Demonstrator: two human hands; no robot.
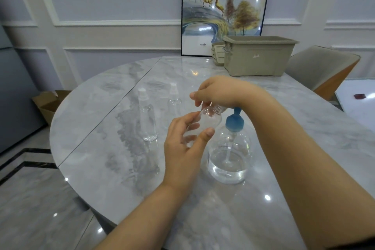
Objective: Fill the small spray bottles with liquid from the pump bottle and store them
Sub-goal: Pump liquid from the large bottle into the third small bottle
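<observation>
1. Three small spray bottles in play, and one of them, the held bottle (211,116), is up off the bench (113,164), just left of the pump bottle (230,152) with its blue pump head (234,122).
2. Left hand (183,148) wraps the clear body from below, thumb and fingers curled round it in a firm grip.
3. Right hand (218,92) comes in from above, fingertips pinching at the top of that bottle; whether a cap sits between them I cannot tell, it is blurred.
4. Long axis runs tilted, bottom toward the person, neck pointing up and away under the right hand.
5. Step in hand, as I read it: working the top of this bottle, opening it for filling.
6. Next move calls for a bare neck lined up under the pump spout, bottle held steady while the pump head is pressed.
7. Two more wait upright on the bench with white caps: near spray bottle (148,119) and far spray bottle (174,99).
8. Beige bin (257,57) stands at the far edge, likely the storage spot.
</observation>
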